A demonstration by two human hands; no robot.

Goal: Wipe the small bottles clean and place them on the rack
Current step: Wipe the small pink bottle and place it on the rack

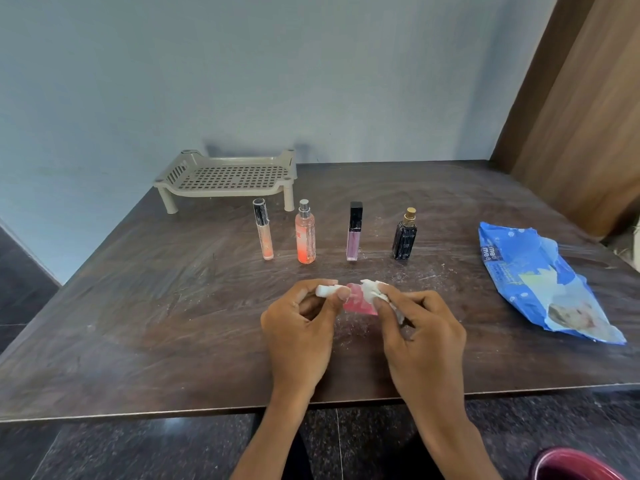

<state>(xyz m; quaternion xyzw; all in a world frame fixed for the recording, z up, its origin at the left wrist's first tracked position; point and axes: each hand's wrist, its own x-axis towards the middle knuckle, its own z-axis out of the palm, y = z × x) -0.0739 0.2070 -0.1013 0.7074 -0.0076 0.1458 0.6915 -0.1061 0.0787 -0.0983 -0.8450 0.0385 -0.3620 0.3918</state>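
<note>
pinching pink bottle, left hand; right hand clamped on wipe; pack reads "mee mee".

Bottle row partly fronts rack right end; bare tabletop open left of row; wipes pack far right.

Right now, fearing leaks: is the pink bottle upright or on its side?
On its side: the pink bottle is horizontal, white cap pinched by the left hand, right hand holding the wipe.

The blue wipes pack, at three o'clock on the worktop, reads "mee mee". Red lettering on the orange spray bottle is too small to read.
</note>
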